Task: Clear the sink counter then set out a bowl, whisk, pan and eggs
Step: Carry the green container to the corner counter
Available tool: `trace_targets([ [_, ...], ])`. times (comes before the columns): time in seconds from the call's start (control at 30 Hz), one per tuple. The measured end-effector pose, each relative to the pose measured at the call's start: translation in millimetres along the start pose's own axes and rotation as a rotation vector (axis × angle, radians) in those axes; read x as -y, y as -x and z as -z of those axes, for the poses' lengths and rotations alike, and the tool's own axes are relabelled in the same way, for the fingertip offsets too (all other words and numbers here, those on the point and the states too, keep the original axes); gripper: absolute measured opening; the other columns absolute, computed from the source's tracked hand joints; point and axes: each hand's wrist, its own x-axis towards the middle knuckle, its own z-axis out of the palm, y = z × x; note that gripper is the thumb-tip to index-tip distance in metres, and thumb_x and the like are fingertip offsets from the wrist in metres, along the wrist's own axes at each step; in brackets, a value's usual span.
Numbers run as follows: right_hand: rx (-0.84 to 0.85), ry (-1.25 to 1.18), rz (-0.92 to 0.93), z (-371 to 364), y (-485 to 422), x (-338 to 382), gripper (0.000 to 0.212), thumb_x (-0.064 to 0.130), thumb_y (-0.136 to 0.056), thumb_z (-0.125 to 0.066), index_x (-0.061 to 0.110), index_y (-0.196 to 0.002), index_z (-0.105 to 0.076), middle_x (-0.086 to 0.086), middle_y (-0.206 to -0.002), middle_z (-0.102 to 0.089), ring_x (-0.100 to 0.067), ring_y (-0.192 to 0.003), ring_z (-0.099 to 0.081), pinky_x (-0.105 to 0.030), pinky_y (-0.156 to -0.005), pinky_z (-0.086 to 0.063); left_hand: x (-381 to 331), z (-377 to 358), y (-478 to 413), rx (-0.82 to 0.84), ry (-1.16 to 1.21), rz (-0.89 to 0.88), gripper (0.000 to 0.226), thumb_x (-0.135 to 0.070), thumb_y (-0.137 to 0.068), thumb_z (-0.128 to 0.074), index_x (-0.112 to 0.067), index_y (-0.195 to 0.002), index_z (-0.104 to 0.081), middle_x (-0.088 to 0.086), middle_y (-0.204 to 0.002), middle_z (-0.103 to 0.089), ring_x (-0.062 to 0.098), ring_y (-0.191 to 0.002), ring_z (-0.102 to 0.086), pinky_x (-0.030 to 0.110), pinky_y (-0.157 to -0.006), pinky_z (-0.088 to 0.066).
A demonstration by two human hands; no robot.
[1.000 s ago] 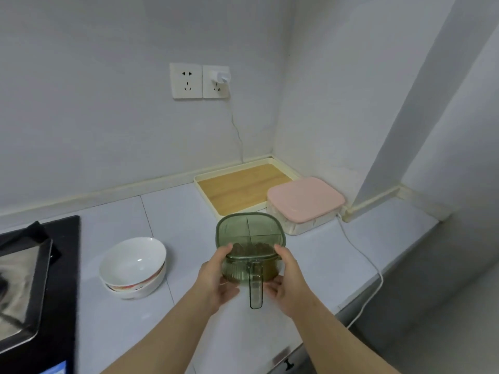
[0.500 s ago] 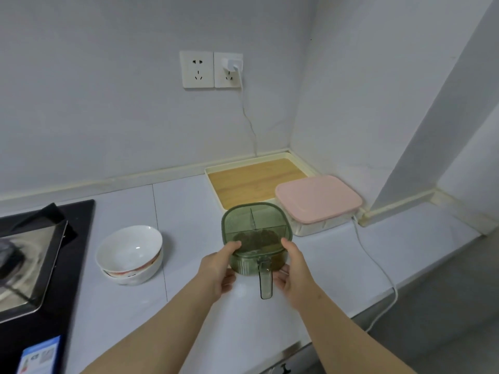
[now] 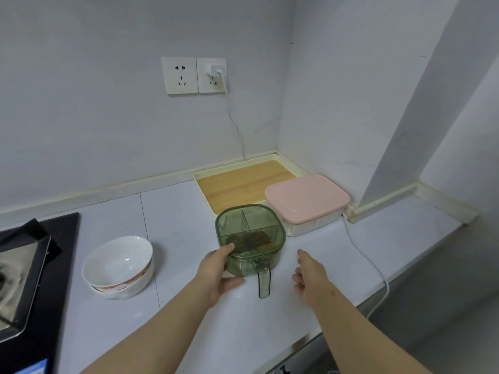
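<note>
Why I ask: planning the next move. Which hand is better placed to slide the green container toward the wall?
Left. The left hand grips the green container at its side; the right hand hovers open, apart from it.

Stove partly beyond left edge

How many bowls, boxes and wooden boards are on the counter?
Bowls: 2, stacked, upper bowl in lower bowl
Boxes: 2, green box and pink-lidded box
Wooden board: 1
Total: 5
</note>
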Motion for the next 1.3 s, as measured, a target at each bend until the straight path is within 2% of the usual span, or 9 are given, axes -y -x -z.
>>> trace_targets([
  [0.07,-0.001,-0.009,-0.036,6.3,-0.5,-0.1,0.019,0.022,-0.093,-0.048,0.009,-0.08,-0.045,-0.003,-0.063,-0.029,-0.017,-0.051,-0.026,-0.026,-0.051,-0.024,-2.1,-6.0,2.1,0.009,0.059,-0.005,0.026,-0.023,-0.094,-0.052,-0.007,-0.115,-0.055,0.013,-0.097,-0.061,0.026,-0.08,-0.062,0.041,-0.077,-0.055],
  [0.23,-0.015,-0.004,-0.056,8.2,-1.7,0.5,0.024,0.013,-0.092,-0.047,0.01,-0.069,-0.039,-0.003,-0.059,-0.029,-0.016,-0.05,-0.026,-0.026,-0.05,-0.024,-1.9,-16.0,-0.7,-0.007,0.175,0.002,0.032,-0.02,-0.096,-0.049,-0.006,-0.125,-0.049,0.013,-0.105,-0.058,0.026,-0.08,-0.061,0.04,-0.065,-0.056],
  [0.4,-0.005,0.009,-0.078,8.3,-4.5,1.5,0.022,0.013,-0.091,-0.048,0.01,-0.07,-0.041,-0.004,-0.06,-0.034,-0.016,-0.049,-0.03,-0.025,-0.053,-0.028,-6.5,-25.5,-5.9,-0.012,0.302,0.046,0.036,-0.018,-0.096,-0.051,-0.007,-0.13,-0.046,0.017,-0.128,-0.052,0.03,-0.084,-0.058,0.039,-0.06,-0.052],
  [0.5,-0.003,0.0,-0.097,9.8,-7.0,2.7,0.021,0.014,-0.09,-0.05,0.01,-0.071,-0.043,-0.004,-0.061,-0.037,-0.016,-0.05,-0.032,-0.024,-0.054,-0.031,-8.7,-30.7,-14.3,-0.026,0.309,0.045,0.036,-0.018,-0.095,-0.052,-0.008,-0.129,-0.047,0.017,-0.132,-0.05,0.034,-0.099,-0.056,0.039,-0.059,-0.053],
  [0.57,-0.001,-0.016,-0.115,10.4,-7.4,3.2,0.021,0.015,-0.09,-0.051,0.011,-0.07,-0.044,-0.004,-0.061,-0.039,-0.016,-0.05,-0.033,-0.024,-0.053,-0.032,-11.9,-34.5,-15.8,-0.029,0.332,0.05,0.033,-0.017,-0.095,-0.053,-0.006,-0.125,-0.049,0.017,-0.124,-0.054,0.035,-0.102,-0.056,0.041,-0.061,-0.054],
  [0.7,0.002,-0.015,-0.128,10.8,-7.9,5.8,0.021,0.017,-0.089,-0.051,0.01,-0.071,-0.045,-0.005,-0.064,-0.04,-0.017,-0.051,-0.034,-0.026,-0.057,-0.033,-18.7,-41.7,-12.4,-0.011,0.437,0.099,0.01,-0.013,-0.094,-0.054,-0.006,-0.101,-0.055,0.012,-0.093,-0.055,0.035,-0.097,-0.056,0.046,-0.08,-0.051],
  [0.9,0.01,0.003,-0.13,8.8,-8.1,7.5,0.021,0.017,-0.088,-0.053,0.011,-0.071,-0.042,-0.003,-0.062,-0.036,-0.017,-0.051,-0.029,-0.025,-0.059,-0.03,-21.8,-41.9,-24.6,-0.052,0.456,0.123,0.024,-0.015,-0.092,-0.057,-0.007,-0.114,-0.054,0.016,-0.119,-0.051,0.044,-0.117,-0.05,0.042,-0.074,-0.053],
  [1.1,0.008,0.043,-0.119,5.5,-8.9,9.4,0.024,0.02,-0.088,-0.054,0.01,-0.069,-0.042,-0.004,-0.059,-0.036,-0.017,-0.051,-0.028,-0.027,-0.06,-0.032,-22.0,-38.4,-30.4,-0.043,0.427,0.115,0.033,-0.017,-0.09,-0.06,-0.007,-0.121,-0.055,0.019,-0.127,-0.051,0.045,-0.116,-0.051,0.038,-0.059,-0.053],
  [1.3,0.0,0.045,-0.119,5.5,-8.6,9.2,0.021,0.018,-0.088,-0.054,0.011,-0.071,-0.043,-0.003,-0.06,-0.037,-0.016,-0.052,-0.029,-0.026,-0.059,-0.032,-23.6,-38.0,-25.9,-0.053,0.413,0.088,0.035,-0.019,-0.092,-0.057,-0.009,-0.125,-0.052,0.017,-0.127,-0.052,0.036,-0.107,-0.056,0.043,-0.065,-0.053],
])
